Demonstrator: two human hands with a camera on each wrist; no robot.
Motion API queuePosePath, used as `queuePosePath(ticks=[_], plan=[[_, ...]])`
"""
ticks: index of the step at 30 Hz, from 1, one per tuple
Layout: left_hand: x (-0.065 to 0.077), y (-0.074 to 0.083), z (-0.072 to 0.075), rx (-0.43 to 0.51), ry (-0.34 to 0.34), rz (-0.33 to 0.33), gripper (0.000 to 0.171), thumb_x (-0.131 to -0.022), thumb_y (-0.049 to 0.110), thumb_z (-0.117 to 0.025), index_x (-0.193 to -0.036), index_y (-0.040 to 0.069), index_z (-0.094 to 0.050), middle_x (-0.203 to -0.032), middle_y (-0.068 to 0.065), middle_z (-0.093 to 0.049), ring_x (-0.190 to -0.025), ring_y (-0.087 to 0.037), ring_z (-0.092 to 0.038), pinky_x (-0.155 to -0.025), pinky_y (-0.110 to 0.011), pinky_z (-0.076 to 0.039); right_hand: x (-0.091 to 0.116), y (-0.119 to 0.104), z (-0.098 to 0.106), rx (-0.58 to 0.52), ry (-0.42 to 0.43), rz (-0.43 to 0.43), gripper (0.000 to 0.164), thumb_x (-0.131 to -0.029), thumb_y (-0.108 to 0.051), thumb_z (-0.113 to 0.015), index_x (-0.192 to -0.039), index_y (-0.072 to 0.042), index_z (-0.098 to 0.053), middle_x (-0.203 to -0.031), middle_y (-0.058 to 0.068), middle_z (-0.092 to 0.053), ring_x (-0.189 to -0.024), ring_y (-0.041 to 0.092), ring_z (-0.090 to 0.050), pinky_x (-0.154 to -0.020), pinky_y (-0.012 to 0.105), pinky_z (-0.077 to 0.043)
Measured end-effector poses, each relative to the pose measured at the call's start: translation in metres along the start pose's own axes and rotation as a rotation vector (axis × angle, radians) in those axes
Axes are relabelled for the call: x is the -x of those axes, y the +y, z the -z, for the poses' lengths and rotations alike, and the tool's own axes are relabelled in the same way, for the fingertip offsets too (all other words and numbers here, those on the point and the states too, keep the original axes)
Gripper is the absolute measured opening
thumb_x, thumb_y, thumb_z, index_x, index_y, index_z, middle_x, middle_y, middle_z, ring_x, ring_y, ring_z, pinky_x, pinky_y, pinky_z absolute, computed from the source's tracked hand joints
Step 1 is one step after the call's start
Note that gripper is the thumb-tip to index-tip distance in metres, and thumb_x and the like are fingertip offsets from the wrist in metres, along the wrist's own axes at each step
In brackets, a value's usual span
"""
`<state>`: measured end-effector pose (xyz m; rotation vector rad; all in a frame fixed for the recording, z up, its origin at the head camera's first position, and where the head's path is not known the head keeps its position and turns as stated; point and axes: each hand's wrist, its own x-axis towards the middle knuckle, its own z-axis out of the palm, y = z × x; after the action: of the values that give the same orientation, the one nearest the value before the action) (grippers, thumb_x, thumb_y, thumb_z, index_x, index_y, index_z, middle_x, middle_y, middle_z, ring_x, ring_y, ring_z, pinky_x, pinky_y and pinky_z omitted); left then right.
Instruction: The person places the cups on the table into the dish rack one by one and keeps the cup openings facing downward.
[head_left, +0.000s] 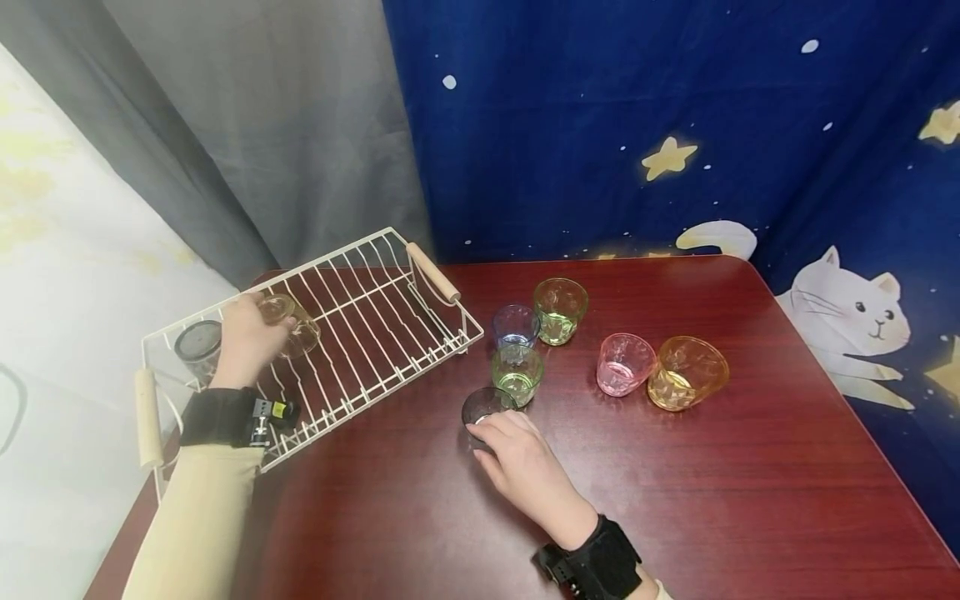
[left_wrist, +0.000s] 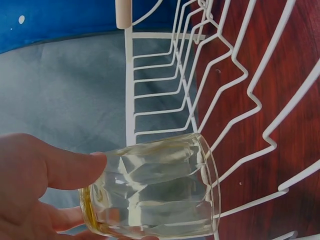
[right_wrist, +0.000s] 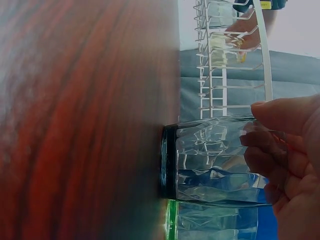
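My left hand (head_left: 247, 337) grips a pale yellow glass (left_wrist: 160, 187) by its thick base, over the left part of the white wire dish rack (head_left: 367, 293). The glass is upside down, its rim close to the wires. A grey glass (head_left: 198, 343) stands upside down in the rack, just left of that hand. On the table, my right hand (head_left: 525, 462) holds a dark grey glass (right_wrist: 215, 160) near its rim, thumb on one side and fingers on the other. This glass stands upright, with a green glass (head_left: 517, 375) right behind it.
A blue glass (head_left: 516, 323) and another green glass (head_left: 560, 310) stand farther back. To the right, a pink glass (head_left: 626, 364) is beside an amber glass (head_left: 687, 373). The rack has wooden handles (head_left: 433, 272). Curtains (head_left: 525, 125) hang behind the red-brown table (head_left: 720, 500).
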<state>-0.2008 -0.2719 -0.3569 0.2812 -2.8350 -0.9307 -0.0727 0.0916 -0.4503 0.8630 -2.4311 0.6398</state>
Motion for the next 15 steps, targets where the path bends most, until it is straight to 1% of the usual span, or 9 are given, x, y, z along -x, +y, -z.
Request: queuePosePath(ticks=[3,7,15], plan=[[-0.0001,-0.0003,-0.0006,-0.041,-0.016,0.015,0.071,-0.086,0.013,-0.063,-0.139,-0.021,-0.029,-0.131,-0.045,-0.041,-0.123,-0.058,-0.042,-0.109,-0.063,-0.035,-0.0005,-0.0002,-0.0002,-0.004,0.005,0.002,0.03,-0.076,-0.013,-0.077,-0.105,-0.012,-0.072,-0.098,-0.003,-0.07,-0.095,0.014,-0.062,-0.094,0.033,-0.049],[0.0006,-0.001,-0.0019,-0.083,-0.031,0.021,0.071,-0.088,0.015,-0.06,-0.14,-0.021,-0.027,-0.134,-0.046,-0.034,-0.127,-0.058,-0.034,-0.111,-0.065,-0.03,-0.0006,0.0,-0.0013,-0.014,0.014,0.009,0.03,-0.075,-0.011,-0.077,-0.104,-0.012,-0.072,-0.098,-0.003,-0.07,-0.094,0.014,-0.062,-0.094,0.032,-0.049],[0.005,-0.0023,-0.0052,-0.116,-0.055,0.038,0.069,-0.092,0.018,-0.054,-0.139,-0.021,-0.024,-0.131,-0.045,-0.03,-0.119,-0.058,-0.039,-0.108,-0.065,-0.036,-0.001,-0.0005,0.0007,-0.016,0.003,0.002,0.031,-0.074,-0.01,-0.078,-0.105,-0.012,-0.072,-0.098,-0.004,-0.07,-0.095,0.014,-0.062,-0.095,0.031,-0.049]])
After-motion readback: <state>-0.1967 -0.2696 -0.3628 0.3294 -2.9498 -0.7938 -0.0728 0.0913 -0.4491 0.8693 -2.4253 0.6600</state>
